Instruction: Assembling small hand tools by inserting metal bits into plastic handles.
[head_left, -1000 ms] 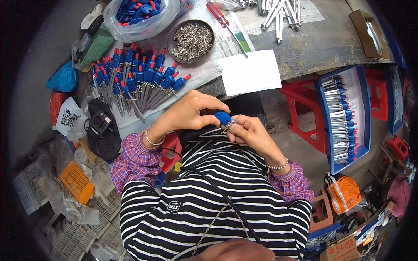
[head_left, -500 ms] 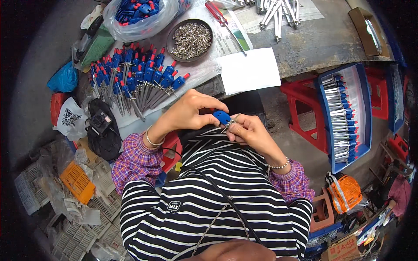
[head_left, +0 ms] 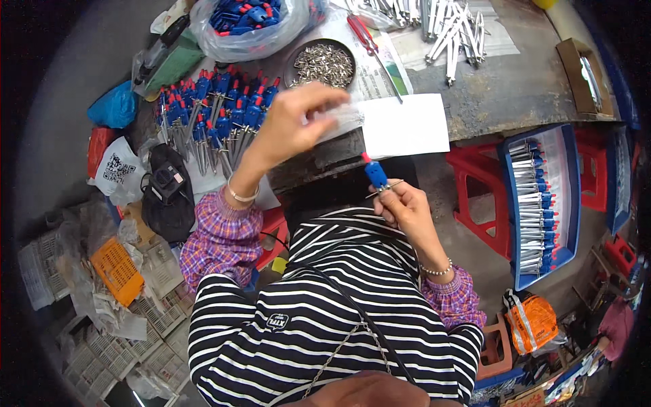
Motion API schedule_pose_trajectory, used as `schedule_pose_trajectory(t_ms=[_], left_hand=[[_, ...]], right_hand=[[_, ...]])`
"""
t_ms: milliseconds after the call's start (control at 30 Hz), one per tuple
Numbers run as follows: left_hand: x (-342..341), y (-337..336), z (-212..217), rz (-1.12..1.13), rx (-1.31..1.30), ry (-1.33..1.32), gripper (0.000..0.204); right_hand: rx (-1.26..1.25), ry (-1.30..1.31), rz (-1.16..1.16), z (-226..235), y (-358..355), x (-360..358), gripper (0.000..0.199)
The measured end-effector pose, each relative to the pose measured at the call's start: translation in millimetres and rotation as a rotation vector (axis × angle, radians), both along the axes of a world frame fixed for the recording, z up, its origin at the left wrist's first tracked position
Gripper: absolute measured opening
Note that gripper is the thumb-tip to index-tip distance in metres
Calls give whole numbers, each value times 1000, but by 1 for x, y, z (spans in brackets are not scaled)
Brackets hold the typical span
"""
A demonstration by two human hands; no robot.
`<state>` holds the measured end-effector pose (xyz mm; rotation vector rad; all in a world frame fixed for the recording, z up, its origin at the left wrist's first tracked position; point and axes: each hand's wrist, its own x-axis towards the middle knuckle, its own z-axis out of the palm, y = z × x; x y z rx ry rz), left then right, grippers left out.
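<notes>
My right hand [head_left: 405, 203] pinches a small blue-handled metal tool [head_left: 376, 175] at its lower end, above my lap. The tool has a red tip pointing away from me and a thin metal crosspiece; my fingers hide its shaft. My left hand [head_left: 298, 125] is raised above the bench, fingers and thumb apart and slightly blurred, with nothing seen in it. It is between a pile of similar blue-handled tools [head_left: 237, 112] and a white sheet [head_left: 407, 125]. Behind it stands a round dish of small metal pins [head_left: 324, 64].
A clear bag of blue parts [head_left: 241, 44] sits at the back left. A red-handled screwdriver [head_left: 369, 44] and white metal strips [head_left: 454, 37] lie on the bench. At right, a blue tray [head_left: 576, 197] of tools rests near red stools [head_left: 478, 176].
My left hand has let go of the blue-handled tool and moved up and away toward the bench. My right hand keeps the tool, whose red tip now shows.
</notes>
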<state>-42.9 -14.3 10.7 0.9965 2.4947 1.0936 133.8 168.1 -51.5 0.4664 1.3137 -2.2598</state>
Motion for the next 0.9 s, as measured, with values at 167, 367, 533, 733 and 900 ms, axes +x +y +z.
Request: schedule_pose_trajectory(t_ms=[167,367,533,733,900], left_hand=[[-40,5,-28,101,-42,501,31],[-49,1,-45,159,-156,449,17],[-54,-3,-46,183,-53,382,11],[-55,-8,-34,232,2,311,10],[-54,-13,-26,287,107,192,8]], right_hand=[[76,63,-12,-3,-2,2,19],[82,75,11,-4,-2,3,20],[80,65,-2,-3,-2,1,20],[69,26,-51,-2,-3,0,21],[45,35,-55,1,-5,-1,21]])
